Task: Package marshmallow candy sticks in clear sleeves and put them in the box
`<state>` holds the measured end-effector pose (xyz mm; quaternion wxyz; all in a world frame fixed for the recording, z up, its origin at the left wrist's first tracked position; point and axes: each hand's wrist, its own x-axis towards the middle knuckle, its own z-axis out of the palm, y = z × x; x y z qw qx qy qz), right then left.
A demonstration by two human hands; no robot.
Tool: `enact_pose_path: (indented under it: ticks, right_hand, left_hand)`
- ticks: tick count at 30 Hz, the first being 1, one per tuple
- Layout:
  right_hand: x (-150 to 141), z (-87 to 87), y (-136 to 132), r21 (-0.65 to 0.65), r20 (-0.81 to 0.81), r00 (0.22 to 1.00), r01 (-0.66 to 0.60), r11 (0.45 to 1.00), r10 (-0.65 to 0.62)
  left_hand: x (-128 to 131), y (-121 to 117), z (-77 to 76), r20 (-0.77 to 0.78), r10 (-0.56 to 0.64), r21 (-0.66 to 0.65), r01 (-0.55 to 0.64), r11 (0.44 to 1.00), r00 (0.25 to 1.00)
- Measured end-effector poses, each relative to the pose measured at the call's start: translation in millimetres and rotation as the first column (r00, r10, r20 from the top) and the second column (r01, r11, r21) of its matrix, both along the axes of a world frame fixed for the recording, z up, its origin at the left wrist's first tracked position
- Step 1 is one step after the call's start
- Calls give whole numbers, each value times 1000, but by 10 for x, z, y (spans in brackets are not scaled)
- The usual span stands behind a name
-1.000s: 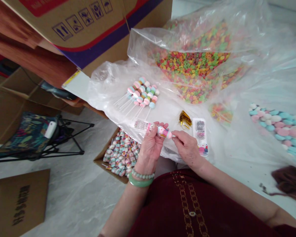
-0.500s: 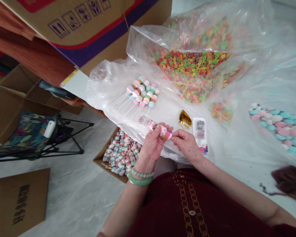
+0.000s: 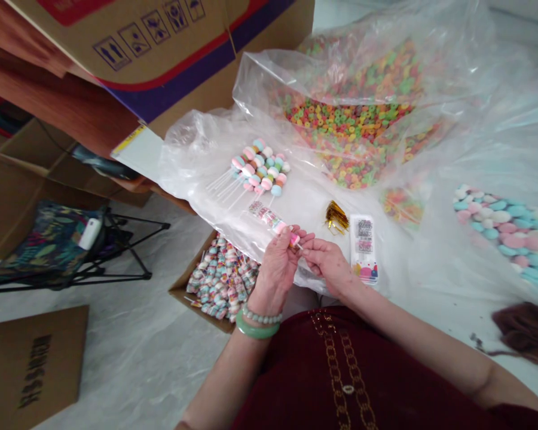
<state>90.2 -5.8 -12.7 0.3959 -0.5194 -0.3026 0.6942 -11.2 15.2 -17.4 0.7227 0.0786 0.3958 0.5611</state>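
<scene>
My left hand (image 3: 278, 263) is closed around a clear printed candy bag (image 3: 265, 216), whose patterned end sticks out past my thumb toward the skewers. A bit of pink shows between my fingers; I cannot tell whether it is print or candy. At the bag's near end, my right hand (image 3: 326, 261) pinches a thin white stick. Beyond the bag lies a pile of marshmallow skewers (image 3: 260, 167) with white sticks. Gold twist ties (image 3: 336, 217) and a stack of flat printed bags (image 3: 364, 248) rest to the right of my hands.
A large plastic bag of ring candies (image 3: 354, 122) lies at the back, with loose marshmallows (image 3: 511, 227) at right. Below the table edge stands a carton of wrapped skewers (image 3: 224, 278). A big cardboard box (image 3: 183, 65) stands at back left; a folding stool (image 3: 58, 239) is on the floor.
My right hand has moved left, up against my left fingers. The bag's near end looks gathered now, and the white stick shows there. The skewers and ties have stayed put.
</scene>
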Motion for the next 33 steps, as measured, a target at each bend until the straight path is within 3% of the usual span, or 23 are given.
enact_pose_path:
  ticks: [2,4,7,11,14,19,25,33]
  right_hand:
    - [22,-2,1,-55,-84,996,18,998,-23]
    - [58,-7,-8,-30,-71,997,18,999,-20]
    - [91,-30,-22,51,109,993,-50,997,44]
    - [69,-81,-23,163,418,905,-164,973,82]
    - [45,-97,-15,213,482,873,-203,956,78]
    - [41,-85,-14,171,352,929,-182,968,112]
    - [31,-91,-32,66,145,985,-105,992,94]
    - [29,-53,-19,44,114,989,-102,994,96]
  left_hand:
    - [-45,3,-10,28,-36,-42,38,998,999]
    - [-109,23,-4,49,-57,-75,60,995,997]
    - [-196,90,44,68,0,-119,8,993,998]
    - [-241,195,123,102,141,-119,-129,984,985]
    - [-242,233,144,160,205,-126,-186,974,966]
    - [-269,231,118,233,209,-119,-185,975,950]
    - [-338,253,55,131,224,-26,-222,975,966]
    - [-376,292,71,190,288,-24,-288,957,939]
